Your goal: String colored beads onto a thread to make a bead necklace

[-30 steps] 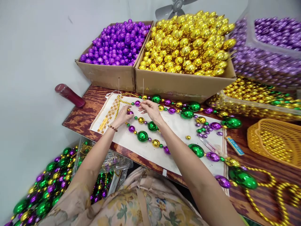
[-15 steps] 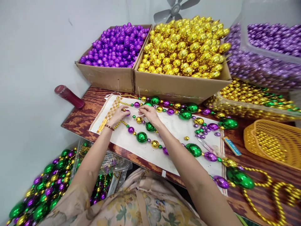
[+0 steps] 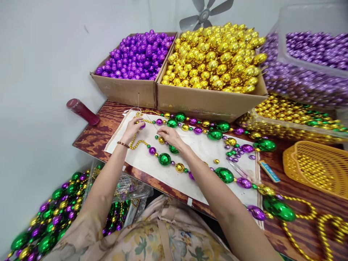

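My left hand (image 3: 132,130) is closed at the left end of the white cloth, its fingertips on a shiny purple bead (image 3: 142,125). A string of small gold beads (image 3: 138,144) runs below that hand. To its right, my right hand (image 3: 170,137) pinches a thin needle-like wire (image 3: 154,125) that slants up to the left. Just under the right fingers lie a gold bead (image 3: 161,140) and a green bead (image 3: 173,149), partly covered by the hand. Strung necklaces of green, purple and gold beads (image 3: 164,159) lie across the cloth on both sides of my hands.
Cardboard boxes of purple beads (image 3: 136,54) and gold beads (image 3: 212,61) stand behind. A yellow basket (image 3: 289,163) and clear tubs of beads are at right. Loose small beads (image 3: 235,154) and tweezers (image 3: 237,169) lie on the cloth (image 3: 152,170). A dark red bottle (image 3: 83,111) stands at left.
The wire in my right hand has tipped from nearly upright to slanting left. My left hand has moved slightly left and up, still on the purple bead. The view has shifted a little.
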`<state>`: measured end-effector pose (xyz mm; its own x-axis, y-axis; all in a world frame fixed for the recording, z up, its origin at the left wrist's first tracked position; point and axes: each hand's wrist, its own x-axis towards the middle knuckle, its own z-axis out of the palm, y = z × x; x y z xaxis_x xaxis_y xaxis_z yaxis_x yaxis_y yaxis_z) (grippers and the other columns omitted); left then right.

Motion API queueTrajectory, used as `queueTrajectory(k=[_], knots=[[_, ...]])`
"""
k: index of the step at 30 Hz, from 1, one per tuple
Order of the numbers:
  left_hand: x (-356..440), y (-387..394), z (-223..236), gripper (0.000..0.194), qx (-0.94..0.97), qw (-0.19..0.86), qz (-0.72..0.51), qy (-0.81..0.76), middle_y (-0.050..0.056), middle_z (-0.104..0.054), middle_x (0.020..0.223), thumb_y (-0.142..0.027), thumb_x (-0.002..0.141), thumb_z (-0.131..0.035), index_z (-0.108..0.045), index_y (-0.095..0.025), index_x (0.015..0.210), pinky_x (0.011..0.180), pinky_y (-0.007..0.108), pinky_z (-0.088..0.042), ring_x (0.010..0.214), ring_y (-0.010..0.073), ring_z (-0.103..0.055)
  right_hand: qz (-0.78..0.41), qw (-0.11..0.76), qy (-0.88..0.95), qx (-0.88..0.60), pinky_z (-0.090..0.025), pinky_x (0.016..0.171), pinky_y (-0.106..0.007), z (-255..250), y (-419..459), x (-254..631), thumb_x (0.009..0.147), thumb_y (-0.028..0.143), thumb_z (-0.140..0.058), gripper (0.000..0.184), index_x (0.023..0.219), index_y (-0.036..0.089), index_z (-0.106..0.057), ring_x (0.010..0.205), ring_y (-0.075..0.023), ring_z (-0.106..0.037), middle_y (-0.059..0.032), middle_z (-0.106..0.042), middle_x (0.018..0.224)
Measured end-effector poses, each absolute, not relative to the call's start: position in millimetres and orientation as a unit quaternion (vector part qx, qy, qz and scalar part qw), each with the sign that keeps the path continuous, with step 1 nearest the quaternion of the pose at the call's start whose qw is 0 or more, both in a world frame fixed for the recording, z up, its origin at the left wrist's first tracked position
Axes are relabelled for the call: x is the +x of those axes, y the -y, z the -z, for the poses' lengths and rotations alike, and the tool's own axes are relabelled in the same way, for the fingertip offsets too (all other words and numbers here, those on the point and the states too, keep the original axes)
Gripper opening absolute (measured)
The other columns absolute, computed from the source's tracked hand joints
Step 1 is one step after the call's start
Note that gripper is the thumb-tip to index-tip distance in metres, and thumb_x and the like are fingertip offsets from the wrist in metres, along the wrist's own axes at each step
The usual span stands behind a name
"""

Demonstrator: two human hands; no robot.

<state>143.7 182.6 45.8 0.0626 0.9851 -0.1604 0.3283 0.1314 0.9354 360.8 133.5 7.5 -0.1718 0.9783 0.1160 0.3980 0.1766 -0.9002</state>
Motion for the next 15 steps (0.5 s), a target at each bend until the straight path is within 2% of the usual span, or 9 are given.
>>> queueTrajectory(k=[5,9,12,15], knots=[[125.9,-196.8,-68.9,0.024,0.501,0.439,-0.451,-0.594,0.005,-0.068,0.093,-0.032,0.084,-0.059,-0.063,-0.017,0.102,0.054,0.024,-0.039,0.069,0.0114,-0.059,-0.360,0.414,0.648,-0.528,-0.047,0.076,-0.030,-6.0,-135.4,361.0,0.081,0.024,-0.062,0.012,0.076,0.021,-0.073,0.078,-0.0194,-0.064,-0.0016,-0.072,0.080],[113.9,-197.8,-94.6,0.020,0.469,0.455,-0.507,-0.561,0.004,-0.068,0.089,-0.037,0.091,-0.056,-0.059,-0.019,0.100,0.062,0.028,-0.042,0.074,0.0139,-0.061,-0.323,0.474,0.614,-0.543,-0.050,0.083,-0.034,-15.1,-127.5,373.7,0.084,0.029,-0.060,0.015,0.082,0.021,-0.073,0.087,-0.0208,-0.066,-0.0041,-0.073,0.090],[112.7,-190.4,-113.7,0.014,0.411,0.499,-0.568,-0.509,0.003,-0.067,0.083,-0.036,0.087,-0.063,-0.061,-0.023,0.091,0.062,0.030,-0.043,0.071,0.0145,-0.060,-0.294,0.516,0.577,-0.561,-0.051,0.084,-0.036,-24.5,-105.7,405.3,0.085,0.037,-0.059,0.020,0.085,0.021,-0.072,0.088,-0.0214,-0.066,-0.0053,-0.072,0.092],[124.5,-177.8,-129.6,0.010,0.373,0.565,-0.577,-0.457,0.003,-0.067,0.079,-0.031,0.082,-0.071,-0.064,-0.023,0.086,0.059,0.029,-0.043,0.066,0.0136,-0.058,-0.274,0.534,0.540,-0.590,-0.053,0.078,-0.036,-30.8,-69.9,455.4,0.083,0.041,-0.062,0.022,0.084,0.021,-0.072,0.081,-0.0206,-0.065,-0.0048,-0.071,0.087]])
